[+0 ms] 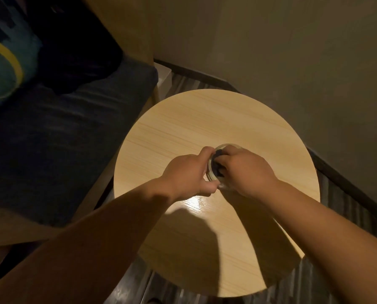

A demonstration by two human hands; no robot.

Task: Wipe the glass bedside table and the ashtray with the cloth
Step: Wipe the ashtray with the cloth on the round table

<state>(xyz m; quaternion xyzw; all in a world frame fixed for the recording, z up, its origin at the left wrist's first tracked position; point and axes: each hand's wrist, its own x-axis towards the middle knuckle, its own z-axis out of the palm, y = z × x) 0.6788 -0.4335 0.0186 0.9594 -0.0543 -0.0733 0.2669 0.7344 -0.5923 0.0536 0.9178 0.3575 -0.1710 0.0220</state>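
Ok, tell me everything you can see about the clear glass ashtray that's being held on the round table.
The clear round glass ashtray sits near the middle of the round light wood-look table. Only its far rim and a sliver of its left wall show. The left hand grips its left side; the right hand presses a dark cloth into its bowl. Whether it is lifted or resting cannot be told.

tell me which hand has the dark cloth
The right hand: its fingers press the dark cloth into the glass ashtray. The left hand only grips the ashtray's rim.
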